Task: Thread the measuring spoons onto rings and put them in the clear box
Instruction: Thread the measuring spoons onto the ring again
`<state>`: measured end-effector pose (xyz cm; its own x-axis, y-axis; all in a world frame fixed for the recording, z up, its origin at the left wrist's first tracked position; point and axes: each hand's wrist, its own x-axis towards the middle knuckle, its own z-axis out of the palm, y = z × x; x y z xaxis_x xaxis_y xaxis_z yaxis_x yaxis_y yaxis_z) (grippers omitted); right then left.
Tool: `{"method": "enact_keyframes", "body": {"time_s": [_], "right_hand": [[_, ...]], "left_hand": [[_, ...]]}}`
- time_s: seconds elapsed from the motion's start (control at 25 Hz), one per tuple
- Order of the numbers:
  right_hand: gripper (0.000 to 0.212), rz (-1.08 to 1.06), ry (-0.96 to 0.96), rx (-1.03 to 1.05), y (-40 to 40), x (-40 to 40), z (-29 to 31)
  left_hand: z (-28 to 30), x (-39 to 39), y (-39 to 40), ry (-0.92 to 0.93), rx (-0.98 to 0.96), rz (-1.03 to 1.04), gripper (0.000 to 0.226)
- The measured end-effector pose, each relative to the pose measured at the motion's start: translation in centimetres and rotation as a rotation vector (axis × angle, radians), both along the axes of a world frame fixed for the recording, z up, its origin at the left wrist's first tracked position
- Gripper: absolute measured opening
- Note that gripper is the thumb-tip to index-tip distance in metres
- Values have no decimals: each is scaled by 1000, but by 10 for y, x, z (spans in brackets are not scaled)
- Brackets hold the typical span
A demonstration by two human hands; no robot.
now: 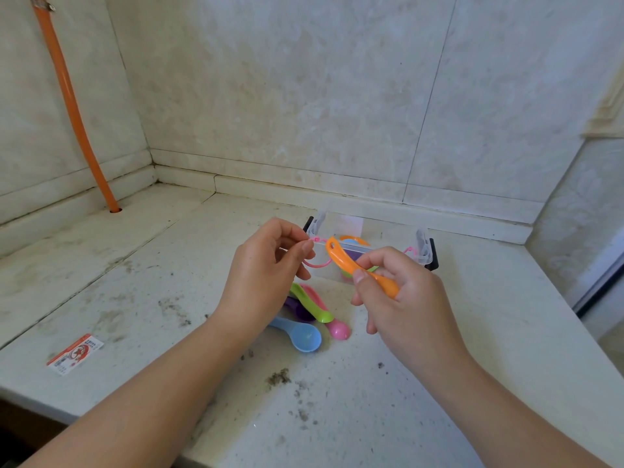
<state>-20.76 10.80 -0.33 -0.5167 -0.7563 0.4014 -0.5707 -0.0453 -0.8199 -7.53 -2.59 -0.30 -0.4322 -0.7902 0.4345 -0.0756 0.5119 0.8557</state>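
My left hand pinches a thin pink ring above the counter. My right hand grips an orange measuring spoon by its middle, the holed handle end tilted up close to the ring's open tip. Below the hands lie loose spoons on the counter: a blue one, a green one, a pink one and a purple one, partly hidden by my left hand. Behind stands the clear box with black latches, holding several coloured spoons and another pink ring.
The pale stone counter carries dirt specks and ends at a front edge at the lower left. A red and white card lies at the left. An orange hose runs down the left wall into a hole. Tiled walls close the back.
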Motion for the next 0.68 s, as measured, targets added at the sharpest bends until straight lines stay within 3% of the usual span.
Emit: {"method": "enact_keyframes", "body": {"time_s": [0.68], "right_hand": [[12, 8, 12, 5, 1, 0, 0]], "left_hand": [[0, 2, -1, -54, -29, -44, 17]]}}
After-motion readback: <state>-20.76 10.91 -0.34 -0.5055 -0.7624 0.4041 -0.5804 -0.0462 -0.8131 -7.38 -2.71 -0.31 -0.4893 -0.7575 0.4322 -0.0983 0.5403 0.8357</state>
